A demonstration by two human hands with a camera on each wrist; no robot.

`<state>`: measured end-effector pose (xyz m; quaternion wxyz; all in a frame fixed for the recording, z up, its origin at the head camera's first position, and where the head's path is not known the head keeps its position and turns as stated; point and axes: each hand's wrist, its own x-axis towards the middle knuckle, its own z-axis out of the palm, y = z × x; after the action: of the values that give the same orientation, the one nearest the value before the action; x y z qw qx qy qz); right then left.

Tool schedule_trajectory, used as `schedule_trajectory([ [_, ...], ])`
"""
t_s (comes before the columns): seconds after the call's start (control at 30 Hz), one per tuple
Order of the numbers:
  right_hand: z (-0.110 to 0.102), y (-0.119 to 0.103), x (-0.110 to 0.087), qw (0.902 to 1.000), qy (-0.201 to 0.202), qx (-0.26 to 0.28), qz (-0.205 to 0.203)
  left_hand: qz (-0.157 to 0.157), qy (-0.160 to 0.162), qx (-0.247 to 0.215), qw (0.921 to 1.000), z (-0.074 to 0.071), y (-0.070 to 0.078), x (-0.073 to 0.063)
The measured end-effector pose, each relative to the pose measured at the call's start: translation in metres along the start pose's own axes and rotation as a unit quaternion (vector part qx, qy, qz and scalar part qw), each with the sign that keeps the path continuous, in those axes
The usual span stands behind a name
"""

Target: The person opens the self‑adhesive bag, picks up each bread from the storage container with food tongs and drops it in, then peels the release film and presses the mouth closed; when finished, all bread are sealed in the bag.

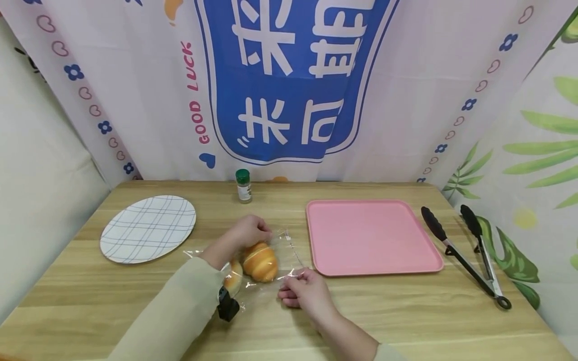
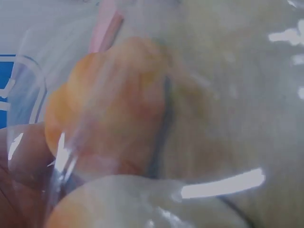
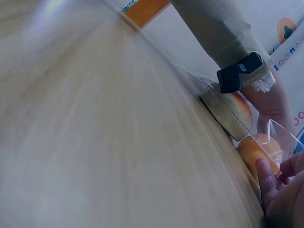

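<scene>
A clear plastic bag lies on the table with a croissant-shaped bread and a rounder bun inside. My left hand reaches over the bag and pinches its far edge, close to the croissant. At the near side, my right hand pinches the bag's edge between thumb and fingers. In the left wrist view the croissant appears blurred through the glossy film. The right wrist view shows the bun and the croissant beyond my right fingers.
A pink tray lies right of the bag, with black-tipped tongs spread beside it. To the left is a white checked plate. A green-capped spice jar stands near the back edge of the wooden table.
</scene>
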<state>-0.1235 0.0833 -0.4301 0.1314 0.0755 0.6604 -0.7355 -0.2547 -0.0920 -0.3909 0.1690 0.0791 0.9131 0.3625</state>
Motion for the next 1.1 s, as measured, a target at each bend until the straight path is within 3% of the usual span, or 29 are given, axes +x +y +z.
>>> schedule_trajectory([
  [0.13,-0.001,0.000,-0.001,1.0000,0.003,0.001,-0.003,0.010,0.012,-0.011,0.9998,0.002,-0.002,-0.002],
  [0.2,-0.002,-0.001,-0.001,0.9999,0.008,-0.004,-0.009,0.011,0.029,-0.054,0.9981,0.000,-0.004,-0.005],
  [0.37,-0.011,-0.012,0.002,0.9963,0.034,-0.056,-0.055,0.019,0.073,-0.162,0.9838,-0.016,-0.008,-0.023],
  [0.43,-0.015,-0.020,0.002,0.9915,0.048,-0.084,-0.087,0.034,0.096,-0.181,0.9781,-0.024,-0.007,-0.034],
  [0.57,-0.022,-0.038,0.000,0.9810,0.071,-0.103,-0.148,0.065,0.142,-0.235,0.9593,-0.034,-0.001,-0.062],
  [0.67,-0.028,-0.054,-0.005,0.9727,0.074,-0.100,-0.196,0.077,0.167,-0.284,0.9409,-0.036,0.005,-0.083],
  [0.83,-0.036,-0.074,-0.017,0.9462,0.073,-0.112,-0.295,0.124,0.200,-0.338,0.9114,-0.029,0.011,-0.115],
  [0.93,-0.037,-0.082,-0.022,0.9294,0.072,-0.127,-0.339,0.174,0.215,-0.358,0.8920,-0.022,0.016,-0.126],
  [1.03,-0.035,-0.088,-0.024,0.9143,0.072,-0.154,-0.368,0.218,0.222,-0.360,0.8796,-0.016,0.023,-0.130],
  [1.1,-0.033,-0.091,-0.023,0.9072,0.069,-0.175,-0.376,0.235,0.221,-0.345,0.8811,-0.013,0.028,-0.129],
])
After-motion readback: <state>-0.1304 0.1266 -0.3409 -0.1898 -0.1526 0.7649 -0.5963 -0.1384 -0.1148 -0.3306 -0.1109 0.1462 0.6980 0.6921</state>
